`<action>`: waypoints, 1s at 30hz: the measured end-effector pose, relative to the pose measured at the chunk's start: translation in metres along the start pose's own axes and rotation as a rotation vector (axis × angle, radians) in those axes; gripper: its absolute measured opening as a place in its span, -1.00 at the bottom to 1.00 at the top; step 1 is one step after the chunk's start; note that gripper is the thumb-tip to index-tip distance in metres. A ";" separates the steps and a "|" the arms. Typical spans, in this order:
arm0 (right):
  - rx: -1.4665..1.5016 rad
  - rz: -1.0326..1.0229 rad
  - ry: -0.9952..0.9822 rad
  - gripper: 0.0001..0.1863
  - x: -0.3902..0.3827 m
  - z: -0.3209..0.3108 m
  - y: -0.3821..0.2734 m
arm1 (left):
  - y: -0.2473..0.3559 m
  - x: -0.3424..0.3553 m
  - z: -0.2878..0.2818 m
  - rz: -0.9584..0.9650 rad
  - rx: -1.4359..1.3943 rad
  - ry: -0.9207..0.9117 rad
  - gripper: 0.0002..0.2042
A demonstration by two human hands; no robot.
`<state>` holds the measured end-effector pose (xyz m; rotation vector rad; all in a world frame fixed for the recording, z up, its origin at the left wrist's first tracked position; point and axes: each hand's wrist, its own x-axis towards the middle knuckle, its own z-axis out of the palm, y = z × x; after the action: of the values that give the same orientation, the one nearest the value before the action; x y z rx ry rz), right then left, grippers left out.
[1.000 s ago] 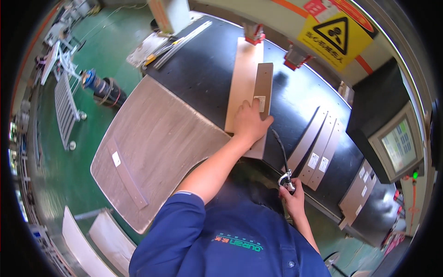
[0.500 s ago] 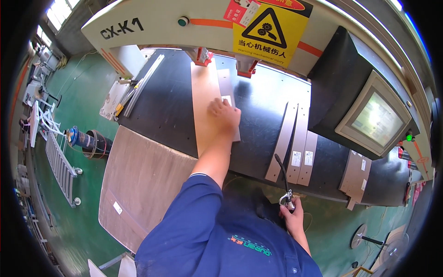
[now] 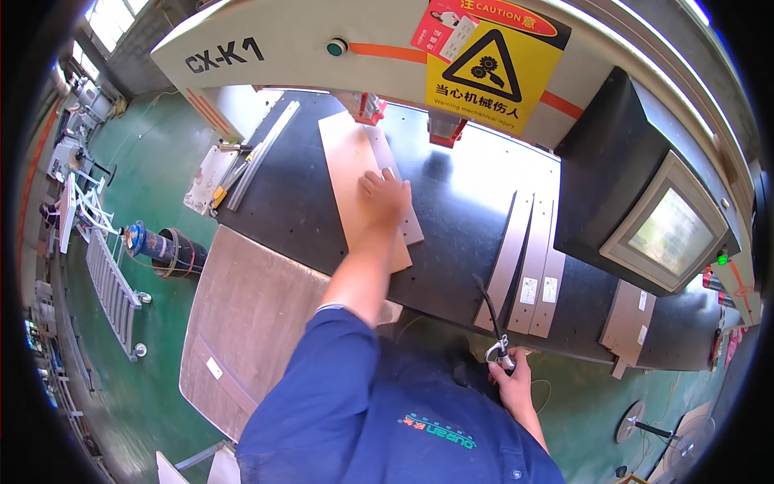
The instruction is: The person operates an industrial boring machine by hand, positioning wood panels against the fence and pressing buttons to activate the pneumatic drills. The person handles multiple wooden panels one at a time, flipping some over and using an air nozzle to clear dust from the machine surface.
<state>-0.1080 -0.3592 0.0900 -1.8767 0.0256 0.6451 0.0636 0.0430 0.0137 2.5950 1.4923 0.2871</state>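
Observation:
A long light-brown panel (image 3: 347, 169) lies slantwise on the black machine table. My left hand (image 3: 385, 198) is on the panel near its right edge, fingers bent over it; the fingers' undersides are hidden. Partly under or beside that panel is a narrower greyish strip (image 3: 387, 149), its overlap covered by my hand. At the table's near edge, my right hand (image 3: 513, 379) is closed around an air blow gun (image 3: 503, 352) with a silver lever and a thin black nozzle pointing up and away.
Several narrow strips (image 3: 528, 274) with white labels lie to the right, before a black-housed screen (image 3: 665, 218). More brown pieces (image 3: 627, 323) sit farther right. Red-tipped machine heads (image 3: 371, 111) hang overhead. A wood-topped surface (image 3: 250, 298) adjoins at left; metal bars (image 3: 266, 153) lie behind it.
The panel has turned under my left hand, its far end shifting left and its near end swinging right. My right hand still grips the air blow gun.

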 end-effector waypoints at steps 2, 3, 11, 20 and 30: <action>0.000 -0.006 -0.002 -0.73 0.002 0.002 -0.001 | -0.048 0.014 -0.008 0.505 -0.576 -0.112 -0.54; -0.009 0.001 -0.008 -0.73 0.003 0.003 -0.002 | -0.078 0.021 -0.010 0.580 -0.603 -0.172 -0.53; -0.056 0.020 -0.078 -0.73 0.026 0.011 -0.011 | -0.173 -0.025 -0.085 0.717 -0.144 -0.492 -0.05; -0.069 0.003 -0.082 -0.73 0.037 0.023 -0.035 | -0.078 -0.037 -0.019 0.621 -0.391 -0.214 -0.12; -0.008 0.066 0.034 -0.73 0.028 0.013 -0.029 | -0.017 -0.014 0.018 0.581 -0.388 -0.091 -0.15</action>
<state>-0.0808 -0.3283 0.0992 -1.9007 0.1074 0.6596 0.0465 0.0388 -0.0092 2.5996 0.5485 0.4538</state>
